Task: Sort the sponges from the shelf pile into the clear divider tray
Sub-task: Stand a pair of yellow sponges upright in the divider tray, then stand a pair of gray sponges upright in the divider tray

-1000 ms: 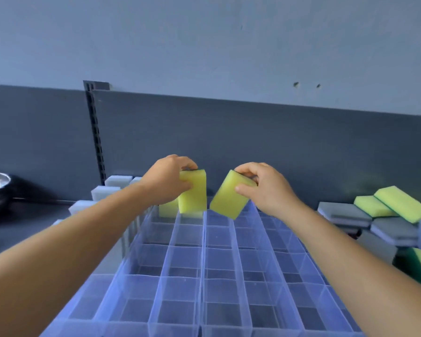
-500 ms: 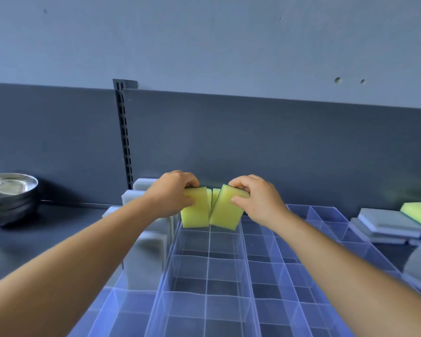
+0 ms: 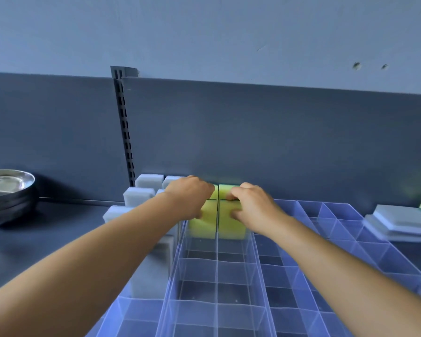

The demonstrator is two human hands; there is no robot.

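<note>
The clear divider tray point(image 3: 255, 261) runs away from me on the dark shelf. At its far end my left hand point(image 3: 188, 199) grips a yellow sponge point(image 3: 203, 226) standing upright in a cell. Right beside it, my right hand point(image 3: 252, 206) grips a second yellow sponge point(image 3: 230, 228) in the neighbouring cell. The two sponges touch side by side. Each hand has its fingers over the top edge and its thumb on the front face. Two more yellow sponges point(image 3: 225, 189) stand in the cells just behind. The shelf pile point(image 3: 399, 218) of grey and yellow-green sponges lies at the right.
Several grey sponges point(image 3: 138, 196) stand upright in the tray's left columns. Stacked steel bowls point(image 3: 9, 190) sit at the far left of the shelf. A dark back panel with a slotted upright point(image 3: 125, 132) rises right behind the tray.
Both hands have moved forward and down, bringing the two yellow sponges from tilted in the air to upright and side by side in far tray cells.
</note>
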